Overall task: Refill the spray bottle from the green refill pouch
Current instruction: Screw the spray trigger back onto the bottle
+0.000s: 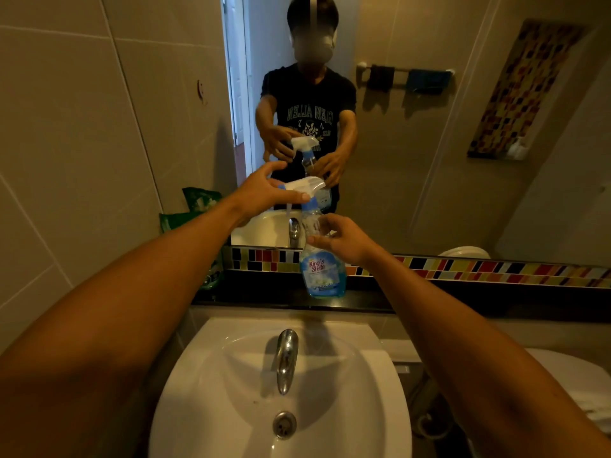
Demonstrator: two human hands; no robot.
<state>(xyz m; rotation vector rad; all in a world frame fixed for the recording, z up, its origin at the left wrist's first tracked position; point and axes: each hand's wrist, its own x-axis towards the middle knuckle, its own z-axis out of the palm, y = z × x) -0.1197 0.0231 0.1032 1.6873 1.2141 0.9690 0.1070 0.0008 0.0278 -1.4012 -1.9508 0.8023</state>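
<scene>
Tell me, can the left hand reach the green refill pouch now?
Probably not yet: the left hand grips the white trigger head, while the green refill pouch leans behind that forearm.

We can't really see most of the pouch (193, 211), since the left arm (139, 276) covers its middle and its print is too dark to read. The toilet (575, 385) gets cut off at the right edge. The bottle (322, 269) label's small print is just blur.
</scene>
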